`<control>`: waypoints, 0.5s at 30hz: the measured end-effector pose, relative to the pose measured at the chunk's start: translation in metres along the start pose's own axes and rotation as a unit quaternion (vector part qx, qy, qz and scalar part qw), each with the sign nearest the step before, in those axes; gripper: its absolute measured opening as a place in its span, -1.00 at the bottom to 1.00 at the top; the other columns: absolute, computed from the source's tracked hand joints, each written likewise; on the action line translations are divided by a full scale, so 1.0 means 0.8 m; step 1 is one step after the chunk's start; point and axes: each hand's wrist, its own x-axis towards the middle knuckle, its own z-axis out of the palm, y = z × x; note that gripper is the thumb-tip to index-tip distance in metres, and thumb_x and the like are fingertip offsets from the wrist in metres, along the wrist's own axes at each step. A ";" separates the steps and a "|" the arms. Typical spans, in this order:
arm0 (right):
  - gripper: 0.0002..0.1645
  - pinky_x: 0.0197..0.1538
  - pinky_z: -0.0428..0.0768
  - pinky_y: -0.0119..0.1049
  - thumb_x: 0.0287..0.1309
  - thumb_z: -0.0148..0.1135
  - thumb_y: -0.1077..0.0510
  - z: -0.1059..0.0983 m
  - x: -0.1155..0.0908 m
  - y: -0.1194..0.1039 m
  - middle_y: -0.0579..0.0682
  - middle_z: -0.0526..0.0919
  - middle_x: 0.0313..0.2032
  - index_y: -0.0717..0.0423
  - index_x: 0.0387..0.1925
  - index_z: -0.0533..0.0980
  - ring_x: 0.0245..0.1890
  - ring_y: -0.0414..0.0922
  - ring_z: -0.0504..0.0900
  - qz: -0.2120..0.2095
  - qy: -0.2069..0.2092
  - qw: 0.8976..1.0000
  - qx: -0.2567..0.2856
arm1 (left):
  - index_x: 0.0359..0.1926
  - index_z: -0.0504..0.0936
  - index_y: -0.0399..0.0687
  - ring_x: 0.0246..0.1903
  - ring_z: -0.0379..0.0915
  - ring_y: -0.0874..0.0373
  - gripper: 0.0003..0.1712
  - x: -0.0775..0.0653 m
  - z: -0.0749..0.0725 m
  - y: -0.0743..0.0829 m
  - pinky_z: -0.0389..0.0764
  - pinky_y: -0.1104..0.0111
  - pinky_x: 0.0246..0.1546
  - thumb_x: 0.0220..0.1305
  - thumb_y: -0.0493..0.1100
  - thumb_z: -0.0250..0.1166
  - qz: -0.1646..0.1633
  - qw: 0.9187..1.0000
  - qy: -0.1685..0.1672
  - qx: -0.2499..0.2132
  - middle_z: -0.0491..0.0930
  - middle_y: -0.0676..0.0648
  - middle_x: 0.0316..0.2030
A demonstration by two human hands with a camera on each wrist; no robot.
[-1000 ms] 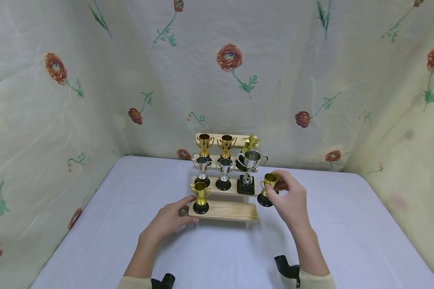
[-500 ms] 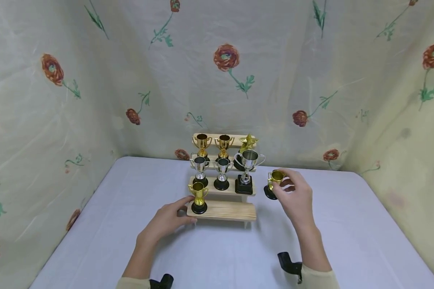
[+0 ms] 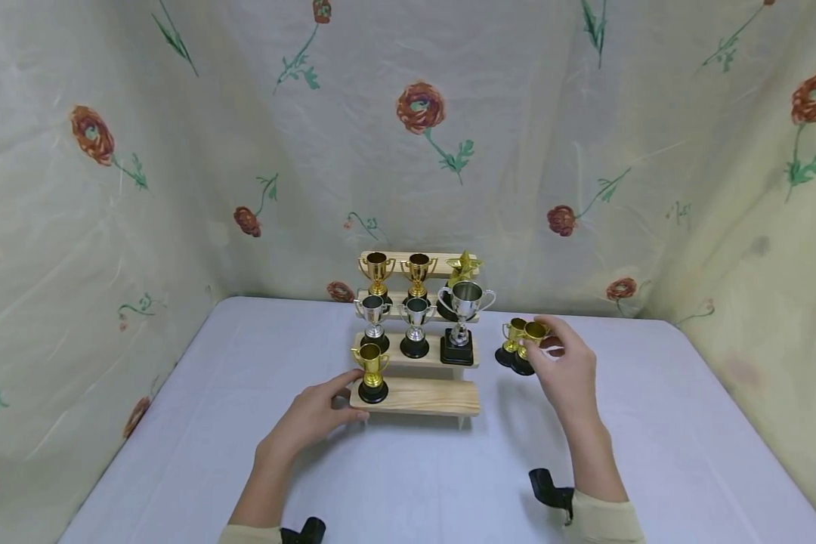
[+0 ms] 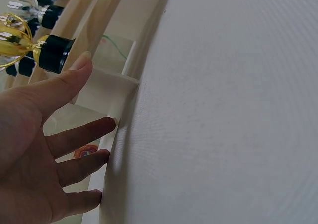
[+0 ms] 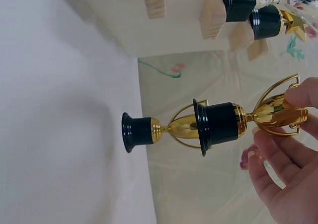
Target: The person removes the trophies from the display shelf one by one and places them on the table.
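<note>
Carefully now: on the white cloth-covered worktop [image 3: 408, 476], right of the pale wooden stepped stand [image 3: 435, 398], two cups crowd together near the back edge.
We see the left hand [image 3: 316, 412] loosely spread, thumb against the left end of the stand's lowest step; a nudge there could skew it. The right hand [image 3: 564, 370] pinches a shiny gold two-handled cup on a round black base [image 5: 221, 123]; set down too far left, it could topple the matching black-based gold cup [image 5: 139, 132] standing alongside. From the head view, we might think their bases touch; the right wrist view shows us the held one raised.
</note>
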 end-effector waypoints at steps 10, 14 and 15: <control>-0.59 -0.11 0.50 -0.50 0.15 0.33 0.29 0.002 0.000 0.018 0.08 0.73 -0.08 0.10 0.07 0.61 -0.24 -0.22 0.61 0.014 0.005 1.000 0.000 | 0.41 0.35 0.45 0.20 0.51 -0.07 -0.15 0.001 0.001 -0.002 0.43 -0.13 0.19 0.09 0.20 0.47 0.001 1.000 -0.001 0.000 0.69 0.05 0.02; -0.58 -0.09 0.51 -0.50 0.15 0.34 0.29 0.003 0.002 0.026 0.07 0.73 -0.04 0.08 0.09 0.60 -0.24 -0.26 0.60 0.024 0.011 1.000 0.002 | 0.40 0.35 0.45 0.20 0.51 -0.07 -0.15 0.001 0.001 -0.001 0.44 -0.13 0.18 0.08 0.20 0.47 0.000 1.000 -0.001 -0.002 0.69 0.05 0.02; -0.57 -0.09 0.51 -0.49 0.15 0.34 0.29 0.004 0.002 0.027 0.07 0.73 -0.04 0.09 0.09 0.60 -0.23 -0.24 0.61 0.027 0.013 1.000 0.003 | 0.40 0.35 0.44 0.20 0.51 -0.07 -0.15 0.001 0.001 -0.001 0.43 -0.13 0.18 0.08 0.20 0.47 0.000 1.000 0.000 -0.002 0.69 0.05 0.02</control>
